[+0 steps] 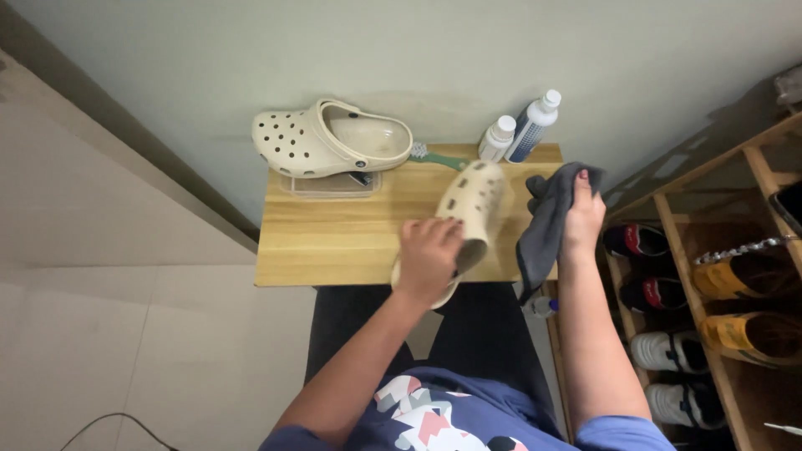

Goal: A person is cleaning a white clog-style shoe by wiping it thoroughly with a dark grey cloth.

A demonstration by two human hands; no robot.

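My left hand [428, 257] grips the heel end of a cream clog [473, 205], holding it tilted over the small wooden table [334, 242] with its perforated toe pointing away from me. My right hand [582, 213] clutches a dark grey cloth [543, 238] just right of the clog, and the cloth hangs down past the table's right edge. The cloth and the clog look close but apart. A second cream clog [330, 140] rests on a clear tray [330, 184] at the table's back left.
Two white-capped bottles [520, 129] stand at the back right of the table, with a green-handled brush [434, 156] beside them. A wooden shoe rack [718, 276] holding several shoes stands to the right. The wall is right behind the table; tiled floor lies left.
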